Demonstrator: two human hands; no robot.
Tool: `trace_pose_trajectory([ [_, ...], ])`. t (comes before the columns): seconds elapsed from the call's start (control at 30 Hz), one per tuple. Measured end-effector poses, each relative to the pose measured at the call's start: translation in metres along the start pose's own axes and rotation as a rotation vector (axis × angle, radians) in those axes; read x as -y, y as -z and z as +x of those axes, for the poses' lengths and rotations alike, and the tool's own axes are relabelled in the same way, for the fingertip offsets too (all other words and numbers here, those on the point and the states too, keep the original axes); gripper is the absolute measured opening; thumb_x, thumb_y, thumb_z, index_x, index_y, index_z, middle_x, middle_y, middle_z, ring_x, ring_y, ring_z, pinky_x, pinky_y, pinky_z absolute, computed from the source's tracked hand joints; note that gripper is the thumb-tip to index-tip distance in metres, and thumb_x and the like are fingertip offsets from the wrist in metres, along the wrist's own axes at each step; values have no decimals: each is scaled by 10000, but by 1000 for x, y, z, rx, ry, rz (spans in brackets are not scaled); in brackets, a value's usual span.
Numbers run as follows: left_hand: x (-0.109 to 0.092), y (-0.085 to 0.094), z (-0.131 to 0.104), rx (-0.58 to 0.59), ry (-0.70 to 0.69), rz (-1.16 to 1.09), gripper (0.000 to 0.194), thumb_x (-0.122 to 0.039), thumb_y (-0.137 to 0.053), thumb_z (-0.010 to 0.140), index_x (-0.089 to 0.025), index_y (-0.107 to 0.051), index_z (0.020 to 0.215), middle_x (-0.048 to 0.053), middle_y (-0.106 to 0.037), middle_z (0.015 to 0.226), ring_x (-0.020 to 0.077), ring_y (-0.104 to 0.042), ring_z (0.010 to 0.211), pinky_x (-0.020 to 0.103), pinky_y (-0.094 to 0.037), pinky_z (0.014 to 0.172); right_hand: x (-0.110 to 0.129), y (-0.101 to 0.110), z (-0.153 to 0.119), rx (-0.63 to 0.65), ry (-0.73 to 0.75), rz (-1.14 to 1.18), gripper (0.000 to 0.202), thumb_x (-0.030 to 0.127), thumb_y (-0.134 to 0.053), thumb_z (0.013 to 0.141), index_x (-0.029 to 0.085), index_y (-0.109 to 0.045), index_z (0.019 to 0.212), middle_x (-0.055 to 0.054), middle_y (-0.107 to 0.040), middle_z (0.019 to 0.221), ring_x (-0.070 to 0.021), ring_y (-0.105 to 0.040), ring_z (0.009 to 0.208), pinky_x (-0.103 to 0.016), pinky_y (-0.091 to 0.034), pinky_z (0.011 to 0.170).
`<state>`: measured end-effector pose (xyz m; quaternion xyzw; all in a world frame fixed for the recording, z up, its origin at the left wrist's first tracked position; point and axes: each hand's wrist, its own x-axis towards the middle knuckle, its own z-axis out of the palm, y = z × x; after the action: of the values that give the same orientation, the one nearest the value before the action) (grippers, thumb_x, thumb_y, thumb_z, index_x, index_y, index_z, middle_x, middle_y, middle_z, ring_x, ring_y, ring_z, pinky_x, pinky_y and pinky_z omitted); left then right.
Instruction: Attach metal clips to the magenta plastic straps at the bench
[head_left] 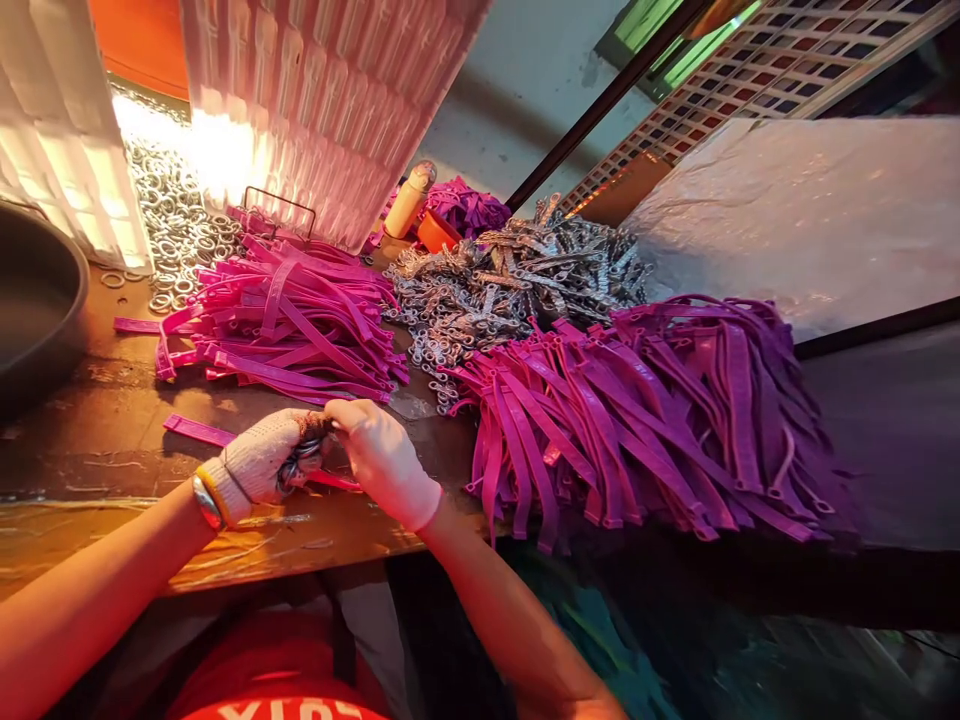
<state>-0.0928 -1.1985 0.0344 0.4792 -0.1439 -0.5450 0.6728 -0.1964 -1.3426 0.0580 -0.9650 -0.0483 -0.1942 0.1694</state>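
Note:
My left hand (259, 462), in a knitted white glove with dark fingertips, is closed around several small silver metal pieces (298, 466) at the front of the bench. Their exact kind is hard to tell. My right hand (386, 462), in a thin white glove, meets it fingertip to fingertip in a pinch. Whatever lies between those fingertips is hidden. A magenta strap (196, 430) lies on the wood just behind my left hand. Below the hands, a bit of another pink strap (334, 481) shows.
Behind my hands lies a pile of magenta straps (300, 320); a larger strap pile (637, 420) overhangs the bench edge at right. Silver metal chain-like pieces (525, 280) are heaped between them. Metal rings (169, 220) spread back left, near a dark round pan (37, 300) and corrugated panels (315, 110).

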Motion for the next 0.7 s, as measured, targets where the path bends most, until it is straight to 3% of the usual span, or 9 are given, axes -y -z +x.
trace_pose_trajectory([
  [0.1, -3, -2, 1, -75, -127, 50, 304, -426, -753, 762, -154, -620, 790, -17, -554, 624, 73, -418, 483, 182, -313, 436, 0, -5, -2, -114, -295, 382, 291, 200, -490, 976, 192, -589, 1250, -72, -681, 1150, -172, -636, 1022, -312, -510, 939],
  [0.2, -6, -6, -2, -129, -173, 160, 326, -421, -773, 759, -140, -643, 860, -11, -576, 668, 77, -432, 524, 185, -331, 463, 4, -10, -2, -90, -486, 515, 275, 239, -516, 948, 194, -615, 1201, -41, -705, 1097, -162, -653, 974, -285, -518, 898],
  [0.33, -8, -7, -5, -143, -170, 261, 271, -403, -688, 807, -161, -578, 752, -38, -501, 576, 80, -394, 486, 193, -306, 442, 7, -14, 0, -44, -358, 225, 313, 228, -420, 975, 145, -634, 1188, -113, -702, 1107, -205, -641, 1029, -318, -474, 922],
  [0.43, -6, -2, -3, -141, -112, 199, 239, -359, -700, 756, -162, -571, 717, -37, -496, 560, 80, -386, 471, 194, -288, 427, 10, -11, 2, 84, -247, -83, 295, 219, -394, 979, 147, -675, 924, -100, -697, 856, -205, -634, 822, -309, -427, 766],
  [0.5, -3, 2, -1, -125, -79, 137, 205, -321, -716, 715, -156, -595, 724, -28, -521, 581, 80, -395, 475, 194, -299, 424, 14, -8, 3, 149, -258, -210, 278, 243, -435, 964, 164, -645, 799, -75, -666, 751, -182, -589, 707, -298, -360, 673],
  [0.6, 5, 6, 3, -126, -51, 86, 178, -319, -704, 729, -165, -618, 757, -27, -527, 585, 84, -393, 438, 197, -298, 384, 22, -7, 1, 250, -421, -102, 258, 294, -488, 962, 195, -607, 756, -14, -639, 685, -143, -533, 625, -281, -283, 597],
  [0.7, 6, 6, 5, -100, -16, -31, 145, -303, -674, 778, -169, -621, 768, -41, -476, 529, 78, -355, 377, 186, -266, 331, 21, -8, -4, 255, -551, 141, 284, 337, -489, 981, 213, -598, 751, 16, -629, 669, -136, -535, 621, -261, -308, 586],
])
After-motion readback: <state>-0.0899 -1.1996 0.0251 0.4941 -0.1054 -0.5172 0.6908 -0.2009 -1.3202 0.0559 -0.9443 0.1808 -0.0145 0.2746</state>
